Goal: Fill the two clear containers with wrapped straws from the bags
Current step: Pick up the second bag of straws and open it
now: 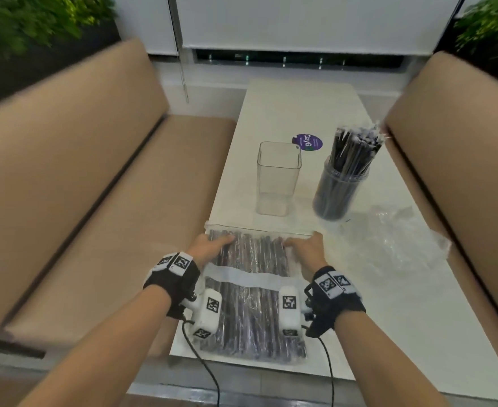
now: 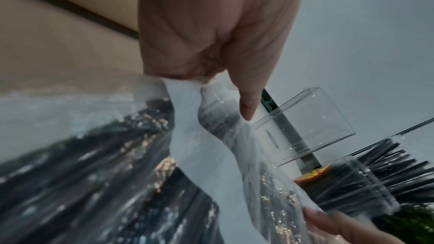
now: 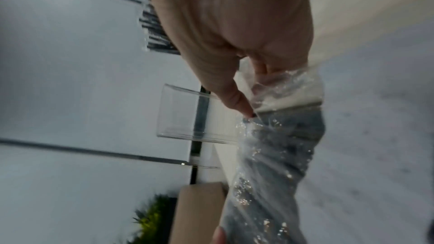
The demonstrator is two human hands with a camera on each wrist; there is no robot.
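Observation:
A clear bag of wrapped black straws (image 1: pixel 250 304) lies flat at the near end of the white table (image 1: pixel 294 113). My left hand (image 1: pixel 212 247) pinches the bag's plastic near its far left corner, and my right hand (image 1: pixel 303 248) pinches it near the far right corner. Each wrist view shows this: the left hand (image 2: pixel 211 47) on the bag (image 2: pixel 98 177), the right hand (image 3: pixel 234 40) on the bag (image 3: pixel 277 146). Just beyond stands an empty square clear container (image 1: pixel 277 177). To its right a round clear container (image 1: pixel 340 189) is packed with upright wrapped straws.
An empty crumpled plastic bag (image 1: pixel 403 239) lies on the table's right side. A purple round sticker (image 1: pixel 307 141) sits behind the containers. Tan padded benches (image 1: pixel 95 171) run along both long sides of the table, with plants in the far corners.

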